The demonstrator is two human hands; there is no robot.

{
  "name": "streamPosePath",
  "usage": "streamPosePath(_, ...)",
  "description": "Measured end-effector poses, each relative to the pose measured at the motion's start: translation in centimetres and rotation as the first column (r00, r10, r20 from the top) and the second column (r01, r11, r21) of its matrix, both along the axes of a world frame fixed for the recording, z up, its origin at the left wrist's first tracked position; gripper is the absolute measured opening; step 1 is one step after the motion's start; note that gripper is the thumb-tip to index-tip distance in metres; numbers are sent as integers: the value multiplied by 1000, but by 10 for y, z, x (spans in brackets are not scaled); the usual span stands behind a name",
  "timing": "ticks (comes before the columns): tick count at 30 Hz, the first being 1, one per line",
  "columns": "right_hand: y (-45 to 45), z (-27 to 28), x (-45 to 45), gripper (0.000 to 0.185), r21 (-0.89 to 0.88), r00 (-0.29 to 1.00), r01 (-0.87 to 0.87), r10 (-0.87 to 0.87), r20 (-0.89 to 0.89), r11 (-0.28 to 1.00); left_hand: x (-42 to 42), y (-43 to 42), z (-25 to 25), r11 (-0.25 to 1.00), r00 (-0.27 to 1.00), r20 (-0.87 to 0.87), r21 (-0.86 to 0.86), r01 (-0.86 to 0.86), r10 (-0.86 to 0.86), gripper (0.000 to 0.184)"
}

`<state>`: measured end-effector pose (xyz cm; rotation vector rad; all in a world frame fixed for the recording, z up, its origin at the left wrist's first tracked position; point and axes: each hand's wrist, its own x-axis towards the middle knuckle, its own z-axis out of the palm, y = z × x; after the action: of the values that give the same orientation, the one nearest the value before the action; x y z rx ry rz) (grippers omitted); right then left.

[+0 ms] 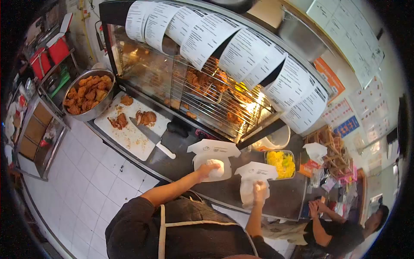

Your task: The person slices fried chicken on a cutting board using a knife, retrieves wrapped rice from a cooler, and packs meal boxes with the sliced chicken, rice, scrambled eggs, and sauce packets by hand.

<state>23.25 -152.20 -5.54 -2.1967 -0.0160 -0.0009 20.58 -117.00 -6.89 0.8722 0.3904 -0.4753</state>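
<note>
My left hand is closed against a rounded white lump, which looks like a portion of rice, in an open white takeaway box. The fingers partly cover the lump. Over a second open white takeaway box, to the right, my right hand has its fingers curled together. What those fingers hold, if anything, cannot be made out. Both boxes sit on the dark counter with their printed lids up.
Left of the boxes, a knife lies on a white cutting board with cut fried chicken. A metal bowl holds fried pieces. A glass food warmer stands behind. A tub of yellow food and another person are at right.
</note>
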Motion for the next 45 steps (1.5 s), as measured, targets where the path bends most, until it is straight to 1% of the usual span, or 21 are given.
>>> streamPosePath(1,33,37,-18,31,268,993,89,-65,-98,959,-6,0,31,1000,1000,1,-3,-12,12,63)
streamPosePath(2,96,95,-40,35,666,870,362,19,-492,652,-14,-2,72,998,994,96,27,56,-59,66)
streamPosePath(3,155,147,-56,35,750,813,400,174,-556,527,-17,-2,93,990,972,188,66,128,-138,71)
streamPosePath(5,197,149,-65,36,803,749,454,323,-578,386,-18,-5,70,967,881,436,-79,242,-185,85)
streamPosePath(6,197,105,-54,39,829,791,454,280,-544,327,-21,-4,89,934,913,348,346,86,-213,90)
streamPosePath(7,197,82,-48,43,853,828,447,236,-508,268,-23,-1,100,700,946,261,712,-53,-194,95)
streamPosePath(8,204,89,-42,43,858,831,442,239,-502,263,-14,9,37,662,899,410,718,-215,-153,93)
streamPosePath(9,215,99,-40,42,796,868,348,150,-473,496,-23,26,38,655,899,408,724,-215,-156,93)
streamPosePath(11,236,108,-35,39,500,921,190,23,-389,845,-47,56,47,533,997,-34,844,66,-69,87)
streamPosePath(14,242,66,-22,36,158,949,-60,106,-299,986,-44,62,0,602,963,-108,762,240,-247,82)
streamPosePath(17,223,48,-20,34,165,953,-89,132,-274,982,-35,84,22,633,986,67,773,45,-153,83)
streamPosePath(18,214,47,-24,33,242,946,-49,123,-300,969,-33,106,68,855,939,310,517,-36,-148,84)
streamPosePath(20,202,48,-30,31,423,917,69,110,-384,903,-29,138,151,787,918,388,542,-296,78,83)
streamPosePath(24,211,52,-55,36,636,894,233,96,-438,736,-16,228,284,725,505,825,184,-664,253,63)
streamPosePath(29,240,54,-74,47,642,892,210,124,-435,737,8,303,409,208,-24,995,-4,-978,-93,37)
streamPosePath(31,254,55,-77,47,649,886,229,120,-447,725,28,327,446,-111,-10,832,-86,-990,-554,29)
streamPosePath(34,265,46,-89,45,664,882,261,107,-460,701,59,366,469,-279,137,670,-110,-954,-730,27)
streamPosePath(35,268,43,-90,43,676,885,268,102,-454,686,58,376,474,-271,124,668,-122,-955,-734,27)
streamPosePath(37,270,37,-97,41,704,890,284,93,-445,651,57,400,485,-31,-154,908,-180,-983,-390,27)
streamPosePath(39,271,20,-105,41,786,860,380,128,-494,488,56,431,481,-72,-171,960,-191,-979,-220,28)
streamPosePath(45,287,-4,-130,39,735,870,363,76,-488,572,35,371,412,-251,141,767,-28,-968,-626,31)
